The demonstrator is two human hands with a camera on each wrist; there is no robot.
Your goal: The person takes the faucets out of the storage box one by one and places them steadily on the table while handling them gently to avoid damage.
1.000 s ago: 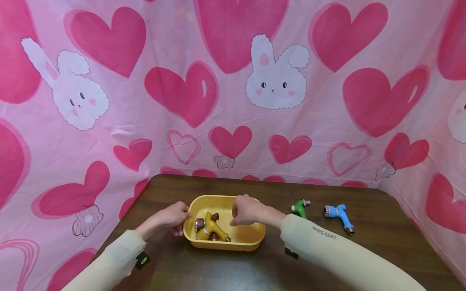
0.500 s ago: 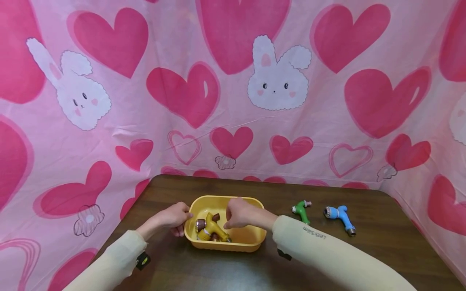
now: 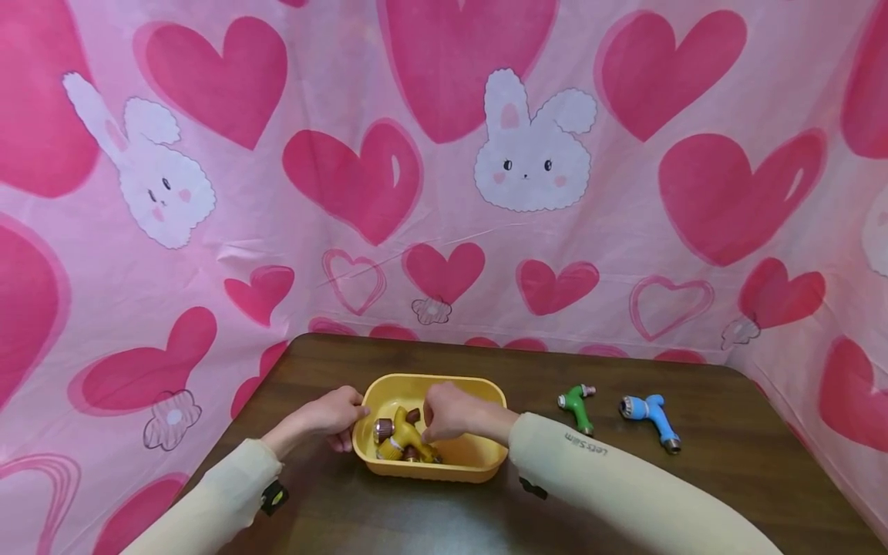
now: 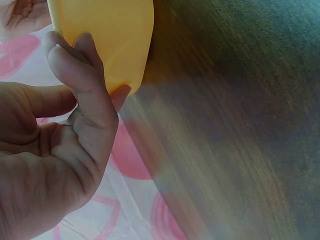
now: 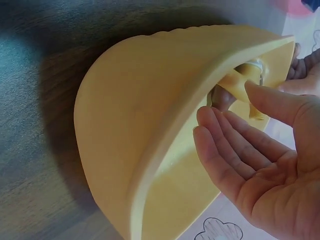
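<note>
Fingers, right hand (image 3: 451, 410): gently bent and side by side, thumb apart from them, a gap between; hand over the interior of the yellow bin (image 3: 433, 472).
Thumb tip, right wrist view: overlaps the yellow faucet-shaped piece (image 3: 409, 438); cannot tell whether it touches.
Fingers, left hand (image 3: 336, 412): curled and clamped on the left end of the yellow bin, at the rim; some fingers lie against the outside wall.
Yellow bin contents: yellow faucet-shaped piece in the left half, slim end toward the near right and the right hand; brown parts (image 3: 383, 429) around and under it, one with a silvery band. Cannot tell how many pieces the brown parts make up.
Yellow bin position: left of the middle of the wooden table (image 3: 381, 520), long sides roughly parallel to the table's far edge, rounded corners.
Green piece (image 3: 576, 407): on the table outside the yellow bin, to its right.
Blue piece (image 3: 654, 416): farther right, near the table's right edge, well apart from the yellow bin.
Sleeves: pale on both arms; lettering on the right sleeve (image 3: 638, 482).
Backdrop (image 3: 430, 208): pink cloth behind the far edge, hearts and rabbit heads.
</note>
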